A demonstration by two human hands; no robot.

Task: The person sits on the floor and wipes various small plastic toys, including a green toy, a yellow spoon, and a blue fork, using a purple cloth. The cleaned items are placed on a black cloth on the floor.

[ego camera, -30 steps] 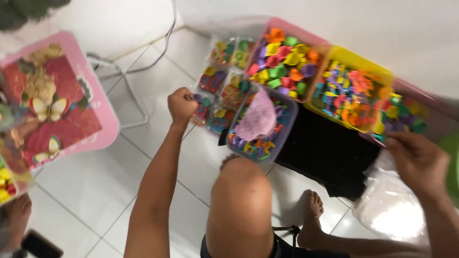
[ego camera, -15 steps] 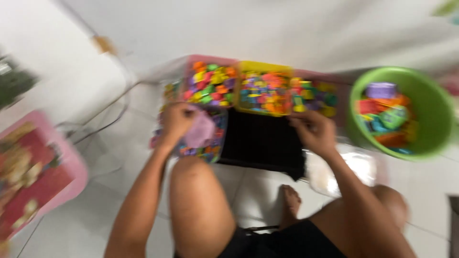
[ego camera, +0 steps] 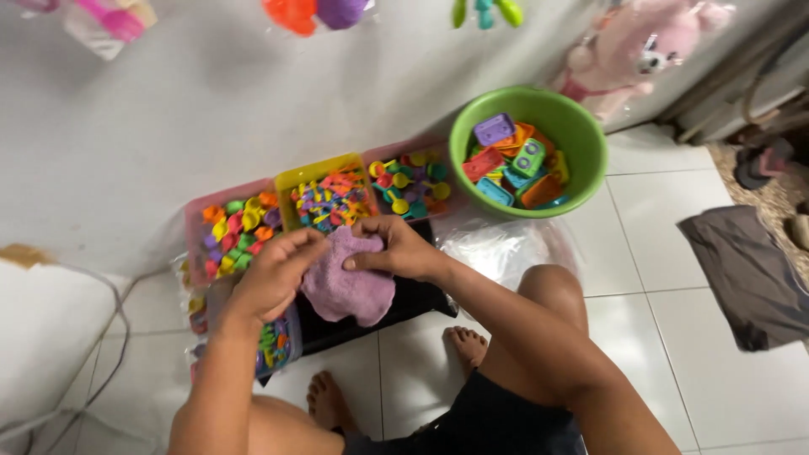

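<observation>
Bare feet (ego camera: 396, 383) and bent knees at frame bottom: person squats on white floor tiles (ego camera: 674, 278), so everything sits within arm's reach in front. Left hand (ego camera: 274, 274) and right hand (ego camera: 396, 248) both on a purple dough lump (ego camera: 345, 282), fingers curled and pinched onto its upper edge from either side, likely to hold it steady while pressing or tearing. Dough rests on a black tray (ego camera: 404, 303), probably as a work surface that keeps it off the tiles. Clear plastic sheet (ego camera: 506, 248) lies crumpled just right of the tray. Small clear box (ego camera: 274, 345) of mixed coloured bits sits under the left forearm, touching the tray's left edge. Beyond the hands, three bins in a row against the wall: pink bin (ego camera: 227, 232), yellow bin (ego camera: 329, 198), then another pink bin (ego camera: 413, 181), each with small coloured plastic pieces, sorted-looking. Green basin (ego camera: 581, 135) further right holds larger moulds. Dark cloth (ego camera: 746, 274) well apart at right. Pink plush toy (ego camera: 624, 59) in plastic against the far wall.
</observation>
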